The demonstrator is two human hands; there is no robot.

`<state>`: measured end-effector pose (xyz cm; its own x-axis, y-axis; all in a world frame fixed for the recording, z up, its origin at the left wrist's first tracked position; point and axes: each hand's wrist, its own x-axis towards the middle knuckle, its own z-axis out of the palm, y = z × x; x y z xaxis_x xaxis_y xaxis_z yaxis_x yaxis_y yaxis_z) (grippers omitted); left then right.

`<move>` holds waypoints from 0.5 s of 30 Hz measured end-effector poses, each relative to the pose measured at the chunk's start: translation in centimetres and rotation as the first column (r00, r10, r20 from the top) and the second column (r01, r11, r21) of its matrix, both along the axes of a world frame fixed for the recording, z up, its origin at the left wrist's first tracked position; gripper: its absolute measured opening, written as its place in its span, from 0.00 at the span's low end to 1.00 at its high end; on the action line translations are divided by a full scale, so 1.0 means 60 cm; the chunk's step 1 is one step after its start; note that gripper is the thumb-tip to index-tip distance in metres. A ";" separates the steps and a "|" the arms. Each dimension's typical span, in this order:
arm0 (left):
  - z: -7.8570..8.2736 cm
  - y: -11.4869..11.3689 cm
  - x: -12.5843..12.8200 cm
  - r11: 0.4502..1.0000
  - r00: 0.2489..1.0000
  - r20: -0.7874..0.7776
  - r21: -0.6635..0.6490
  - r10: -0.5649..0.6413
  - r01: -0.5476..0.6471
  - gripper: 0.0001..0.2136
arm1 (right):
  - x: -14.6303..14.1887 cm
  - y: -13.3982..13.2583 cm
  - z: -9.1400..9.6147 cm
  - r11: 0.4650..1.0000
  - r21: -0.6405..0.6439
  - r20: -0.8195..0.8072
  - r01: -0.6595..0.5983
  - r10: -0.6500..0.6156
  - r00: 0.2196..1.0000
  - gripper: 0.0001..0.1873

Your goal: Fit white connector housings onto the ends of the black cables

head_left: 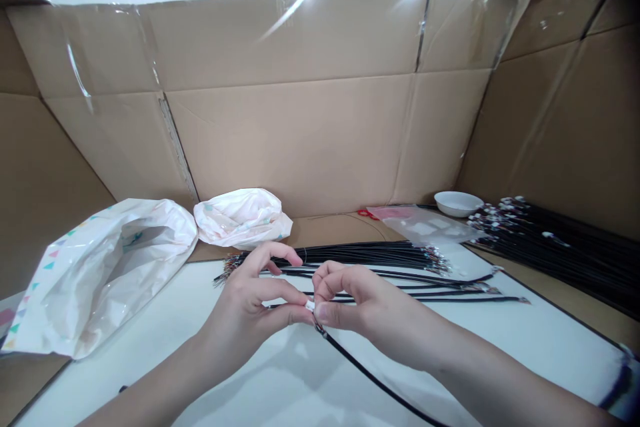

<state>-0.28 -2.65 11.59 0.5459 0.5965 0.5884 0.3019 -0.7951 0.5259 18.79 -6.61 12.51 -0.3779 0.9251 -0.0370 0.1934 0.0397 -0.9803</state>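
My left hand [255, 297] and my right hand [350, 303] meet above a white sheet [525, 347]. Between their pinched fingertips is a small white connector [311, 305] at the end of a black cable [370, 373] that trails down towards me under the right wrist. The left thumb and forefinger pinch the connector from the left; the right fingers hold the cable end just beside it. Behind the hands lies a bundle of black cables [360, 255] with metal-tipped ends, and a few loose cables [450, 290] stretch to the right.
Cardboard walls [310, 140] enclose the bench on three sides. Two white plastic bags [100, 267] [243, 217] lie at left. A clear zip bag [425, 223], a white bowl [457, 203] and a large pile of finished cables [560, 243] sit at right.
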 end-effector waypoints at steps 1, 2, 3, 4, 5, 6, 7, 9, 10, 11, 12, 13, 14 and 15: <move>0.000 0.000 0.000 0.999 1.000 0.003 -0.038 0.005 -0.005 0.05 | -0.001 -0.001 0.000 0.999 0.042 0.045 0.022 -0.024 0.999 0.13; 0.001 -0.001 0.001 0.996 1.000 0.008 -0.093 0.015 -0.015 0.05 | -0.002 -0.002 0.001 0.995 0.089 0.092 0.041 -0.049 0.995 0.12; 0.002 0.000 0.002 0.987 0.999 0.020 -0.159 0.031 -0.028 0.05 | -0.003 -0.003 0.003 0.989 0.136 0.137 0.059 -0.078 0.988 0.11; 0.003 0.000 0.002 0.972 0.998 0.036 -0.229 0.053 -0.044 0.05 | -0.003 -0.004 0.004 0.981 0.179 0.177 0.080 -0.112 0.978 0.11; 0.004 0.001 0.003 0.953 0.996 0.051 -0.298 0.077 -0.058 0.06 | -0.004 -0.006 0.005 0.970 0.221 0.210 0.102 -0.150 0.966 0.10; 0.005 0.002 0.004 0.930 0.993 0.067 -0.361 0.097 -0.066 0.07 | -0.005 -0.007 0.006 0.957 0.261 0.239 0.124 -0.188 0.952 0.10; 0.006 0.004 0.005 0.908 0.991 0.081 -0.412 0.111 -0.068 0.08 | -0.006 -0.010 0.007 0.944 0.299 0.265 0.142 -0.225 0.938 0.10; 0.006 0.006 0.006 0.871 0.988 0.098 -0.489 0.120 -0.057 0.10 | -0.010 -0.015 0.008 0.913 0.375 0.308 0.162 -0.288 0.907 0.09; 0.005 0.007 0.006 0.853 0.988 0.104 -0.520 0.114 -0.044 0.11 | -0.011 -0.018 0.008 0.897 0.410 0.326 0.164 -0.311 0.893 0.08; 0.005 0.008 0.006 0.838 0.988 0.112 -0.546 0.104 -0.027 0.11 | -0.013 -0.021 0.008 0.883 0.441 0.337 0.162 -0.330 0.882 0.08; 0.004 0.008 0.005 0.824 0.988 0.120 -0.567 0.093 -0.009 0.11 | -0.015 -0.023 0.008 0.871 0.466 0.344 0.157 -0.342 0.875 0.07; 0.003 0.008 0.005 0.814 0.988 0.128 -0.582 0.082 0.008 0.11 | -0.016 -0.025 0.008 0.858 0.490 0.345 0.153 -0.352 0.870 0.07; 0.002 0.008 0.004 0.806 0.988 0.134 -0.592 0.072 0.021 0.11 | -0.018 -0.026 0.007 0.844 0.515 0.343 0.149 -0.362 0.867 0.07; 0.002 0.008 0.004 0.801 0.988 0.137 -0.597 0.065 0.030 0.10 | -0.019 -0.026 0.007 0.829 0.541 0.341 0.143 -0.372 0.863 0.07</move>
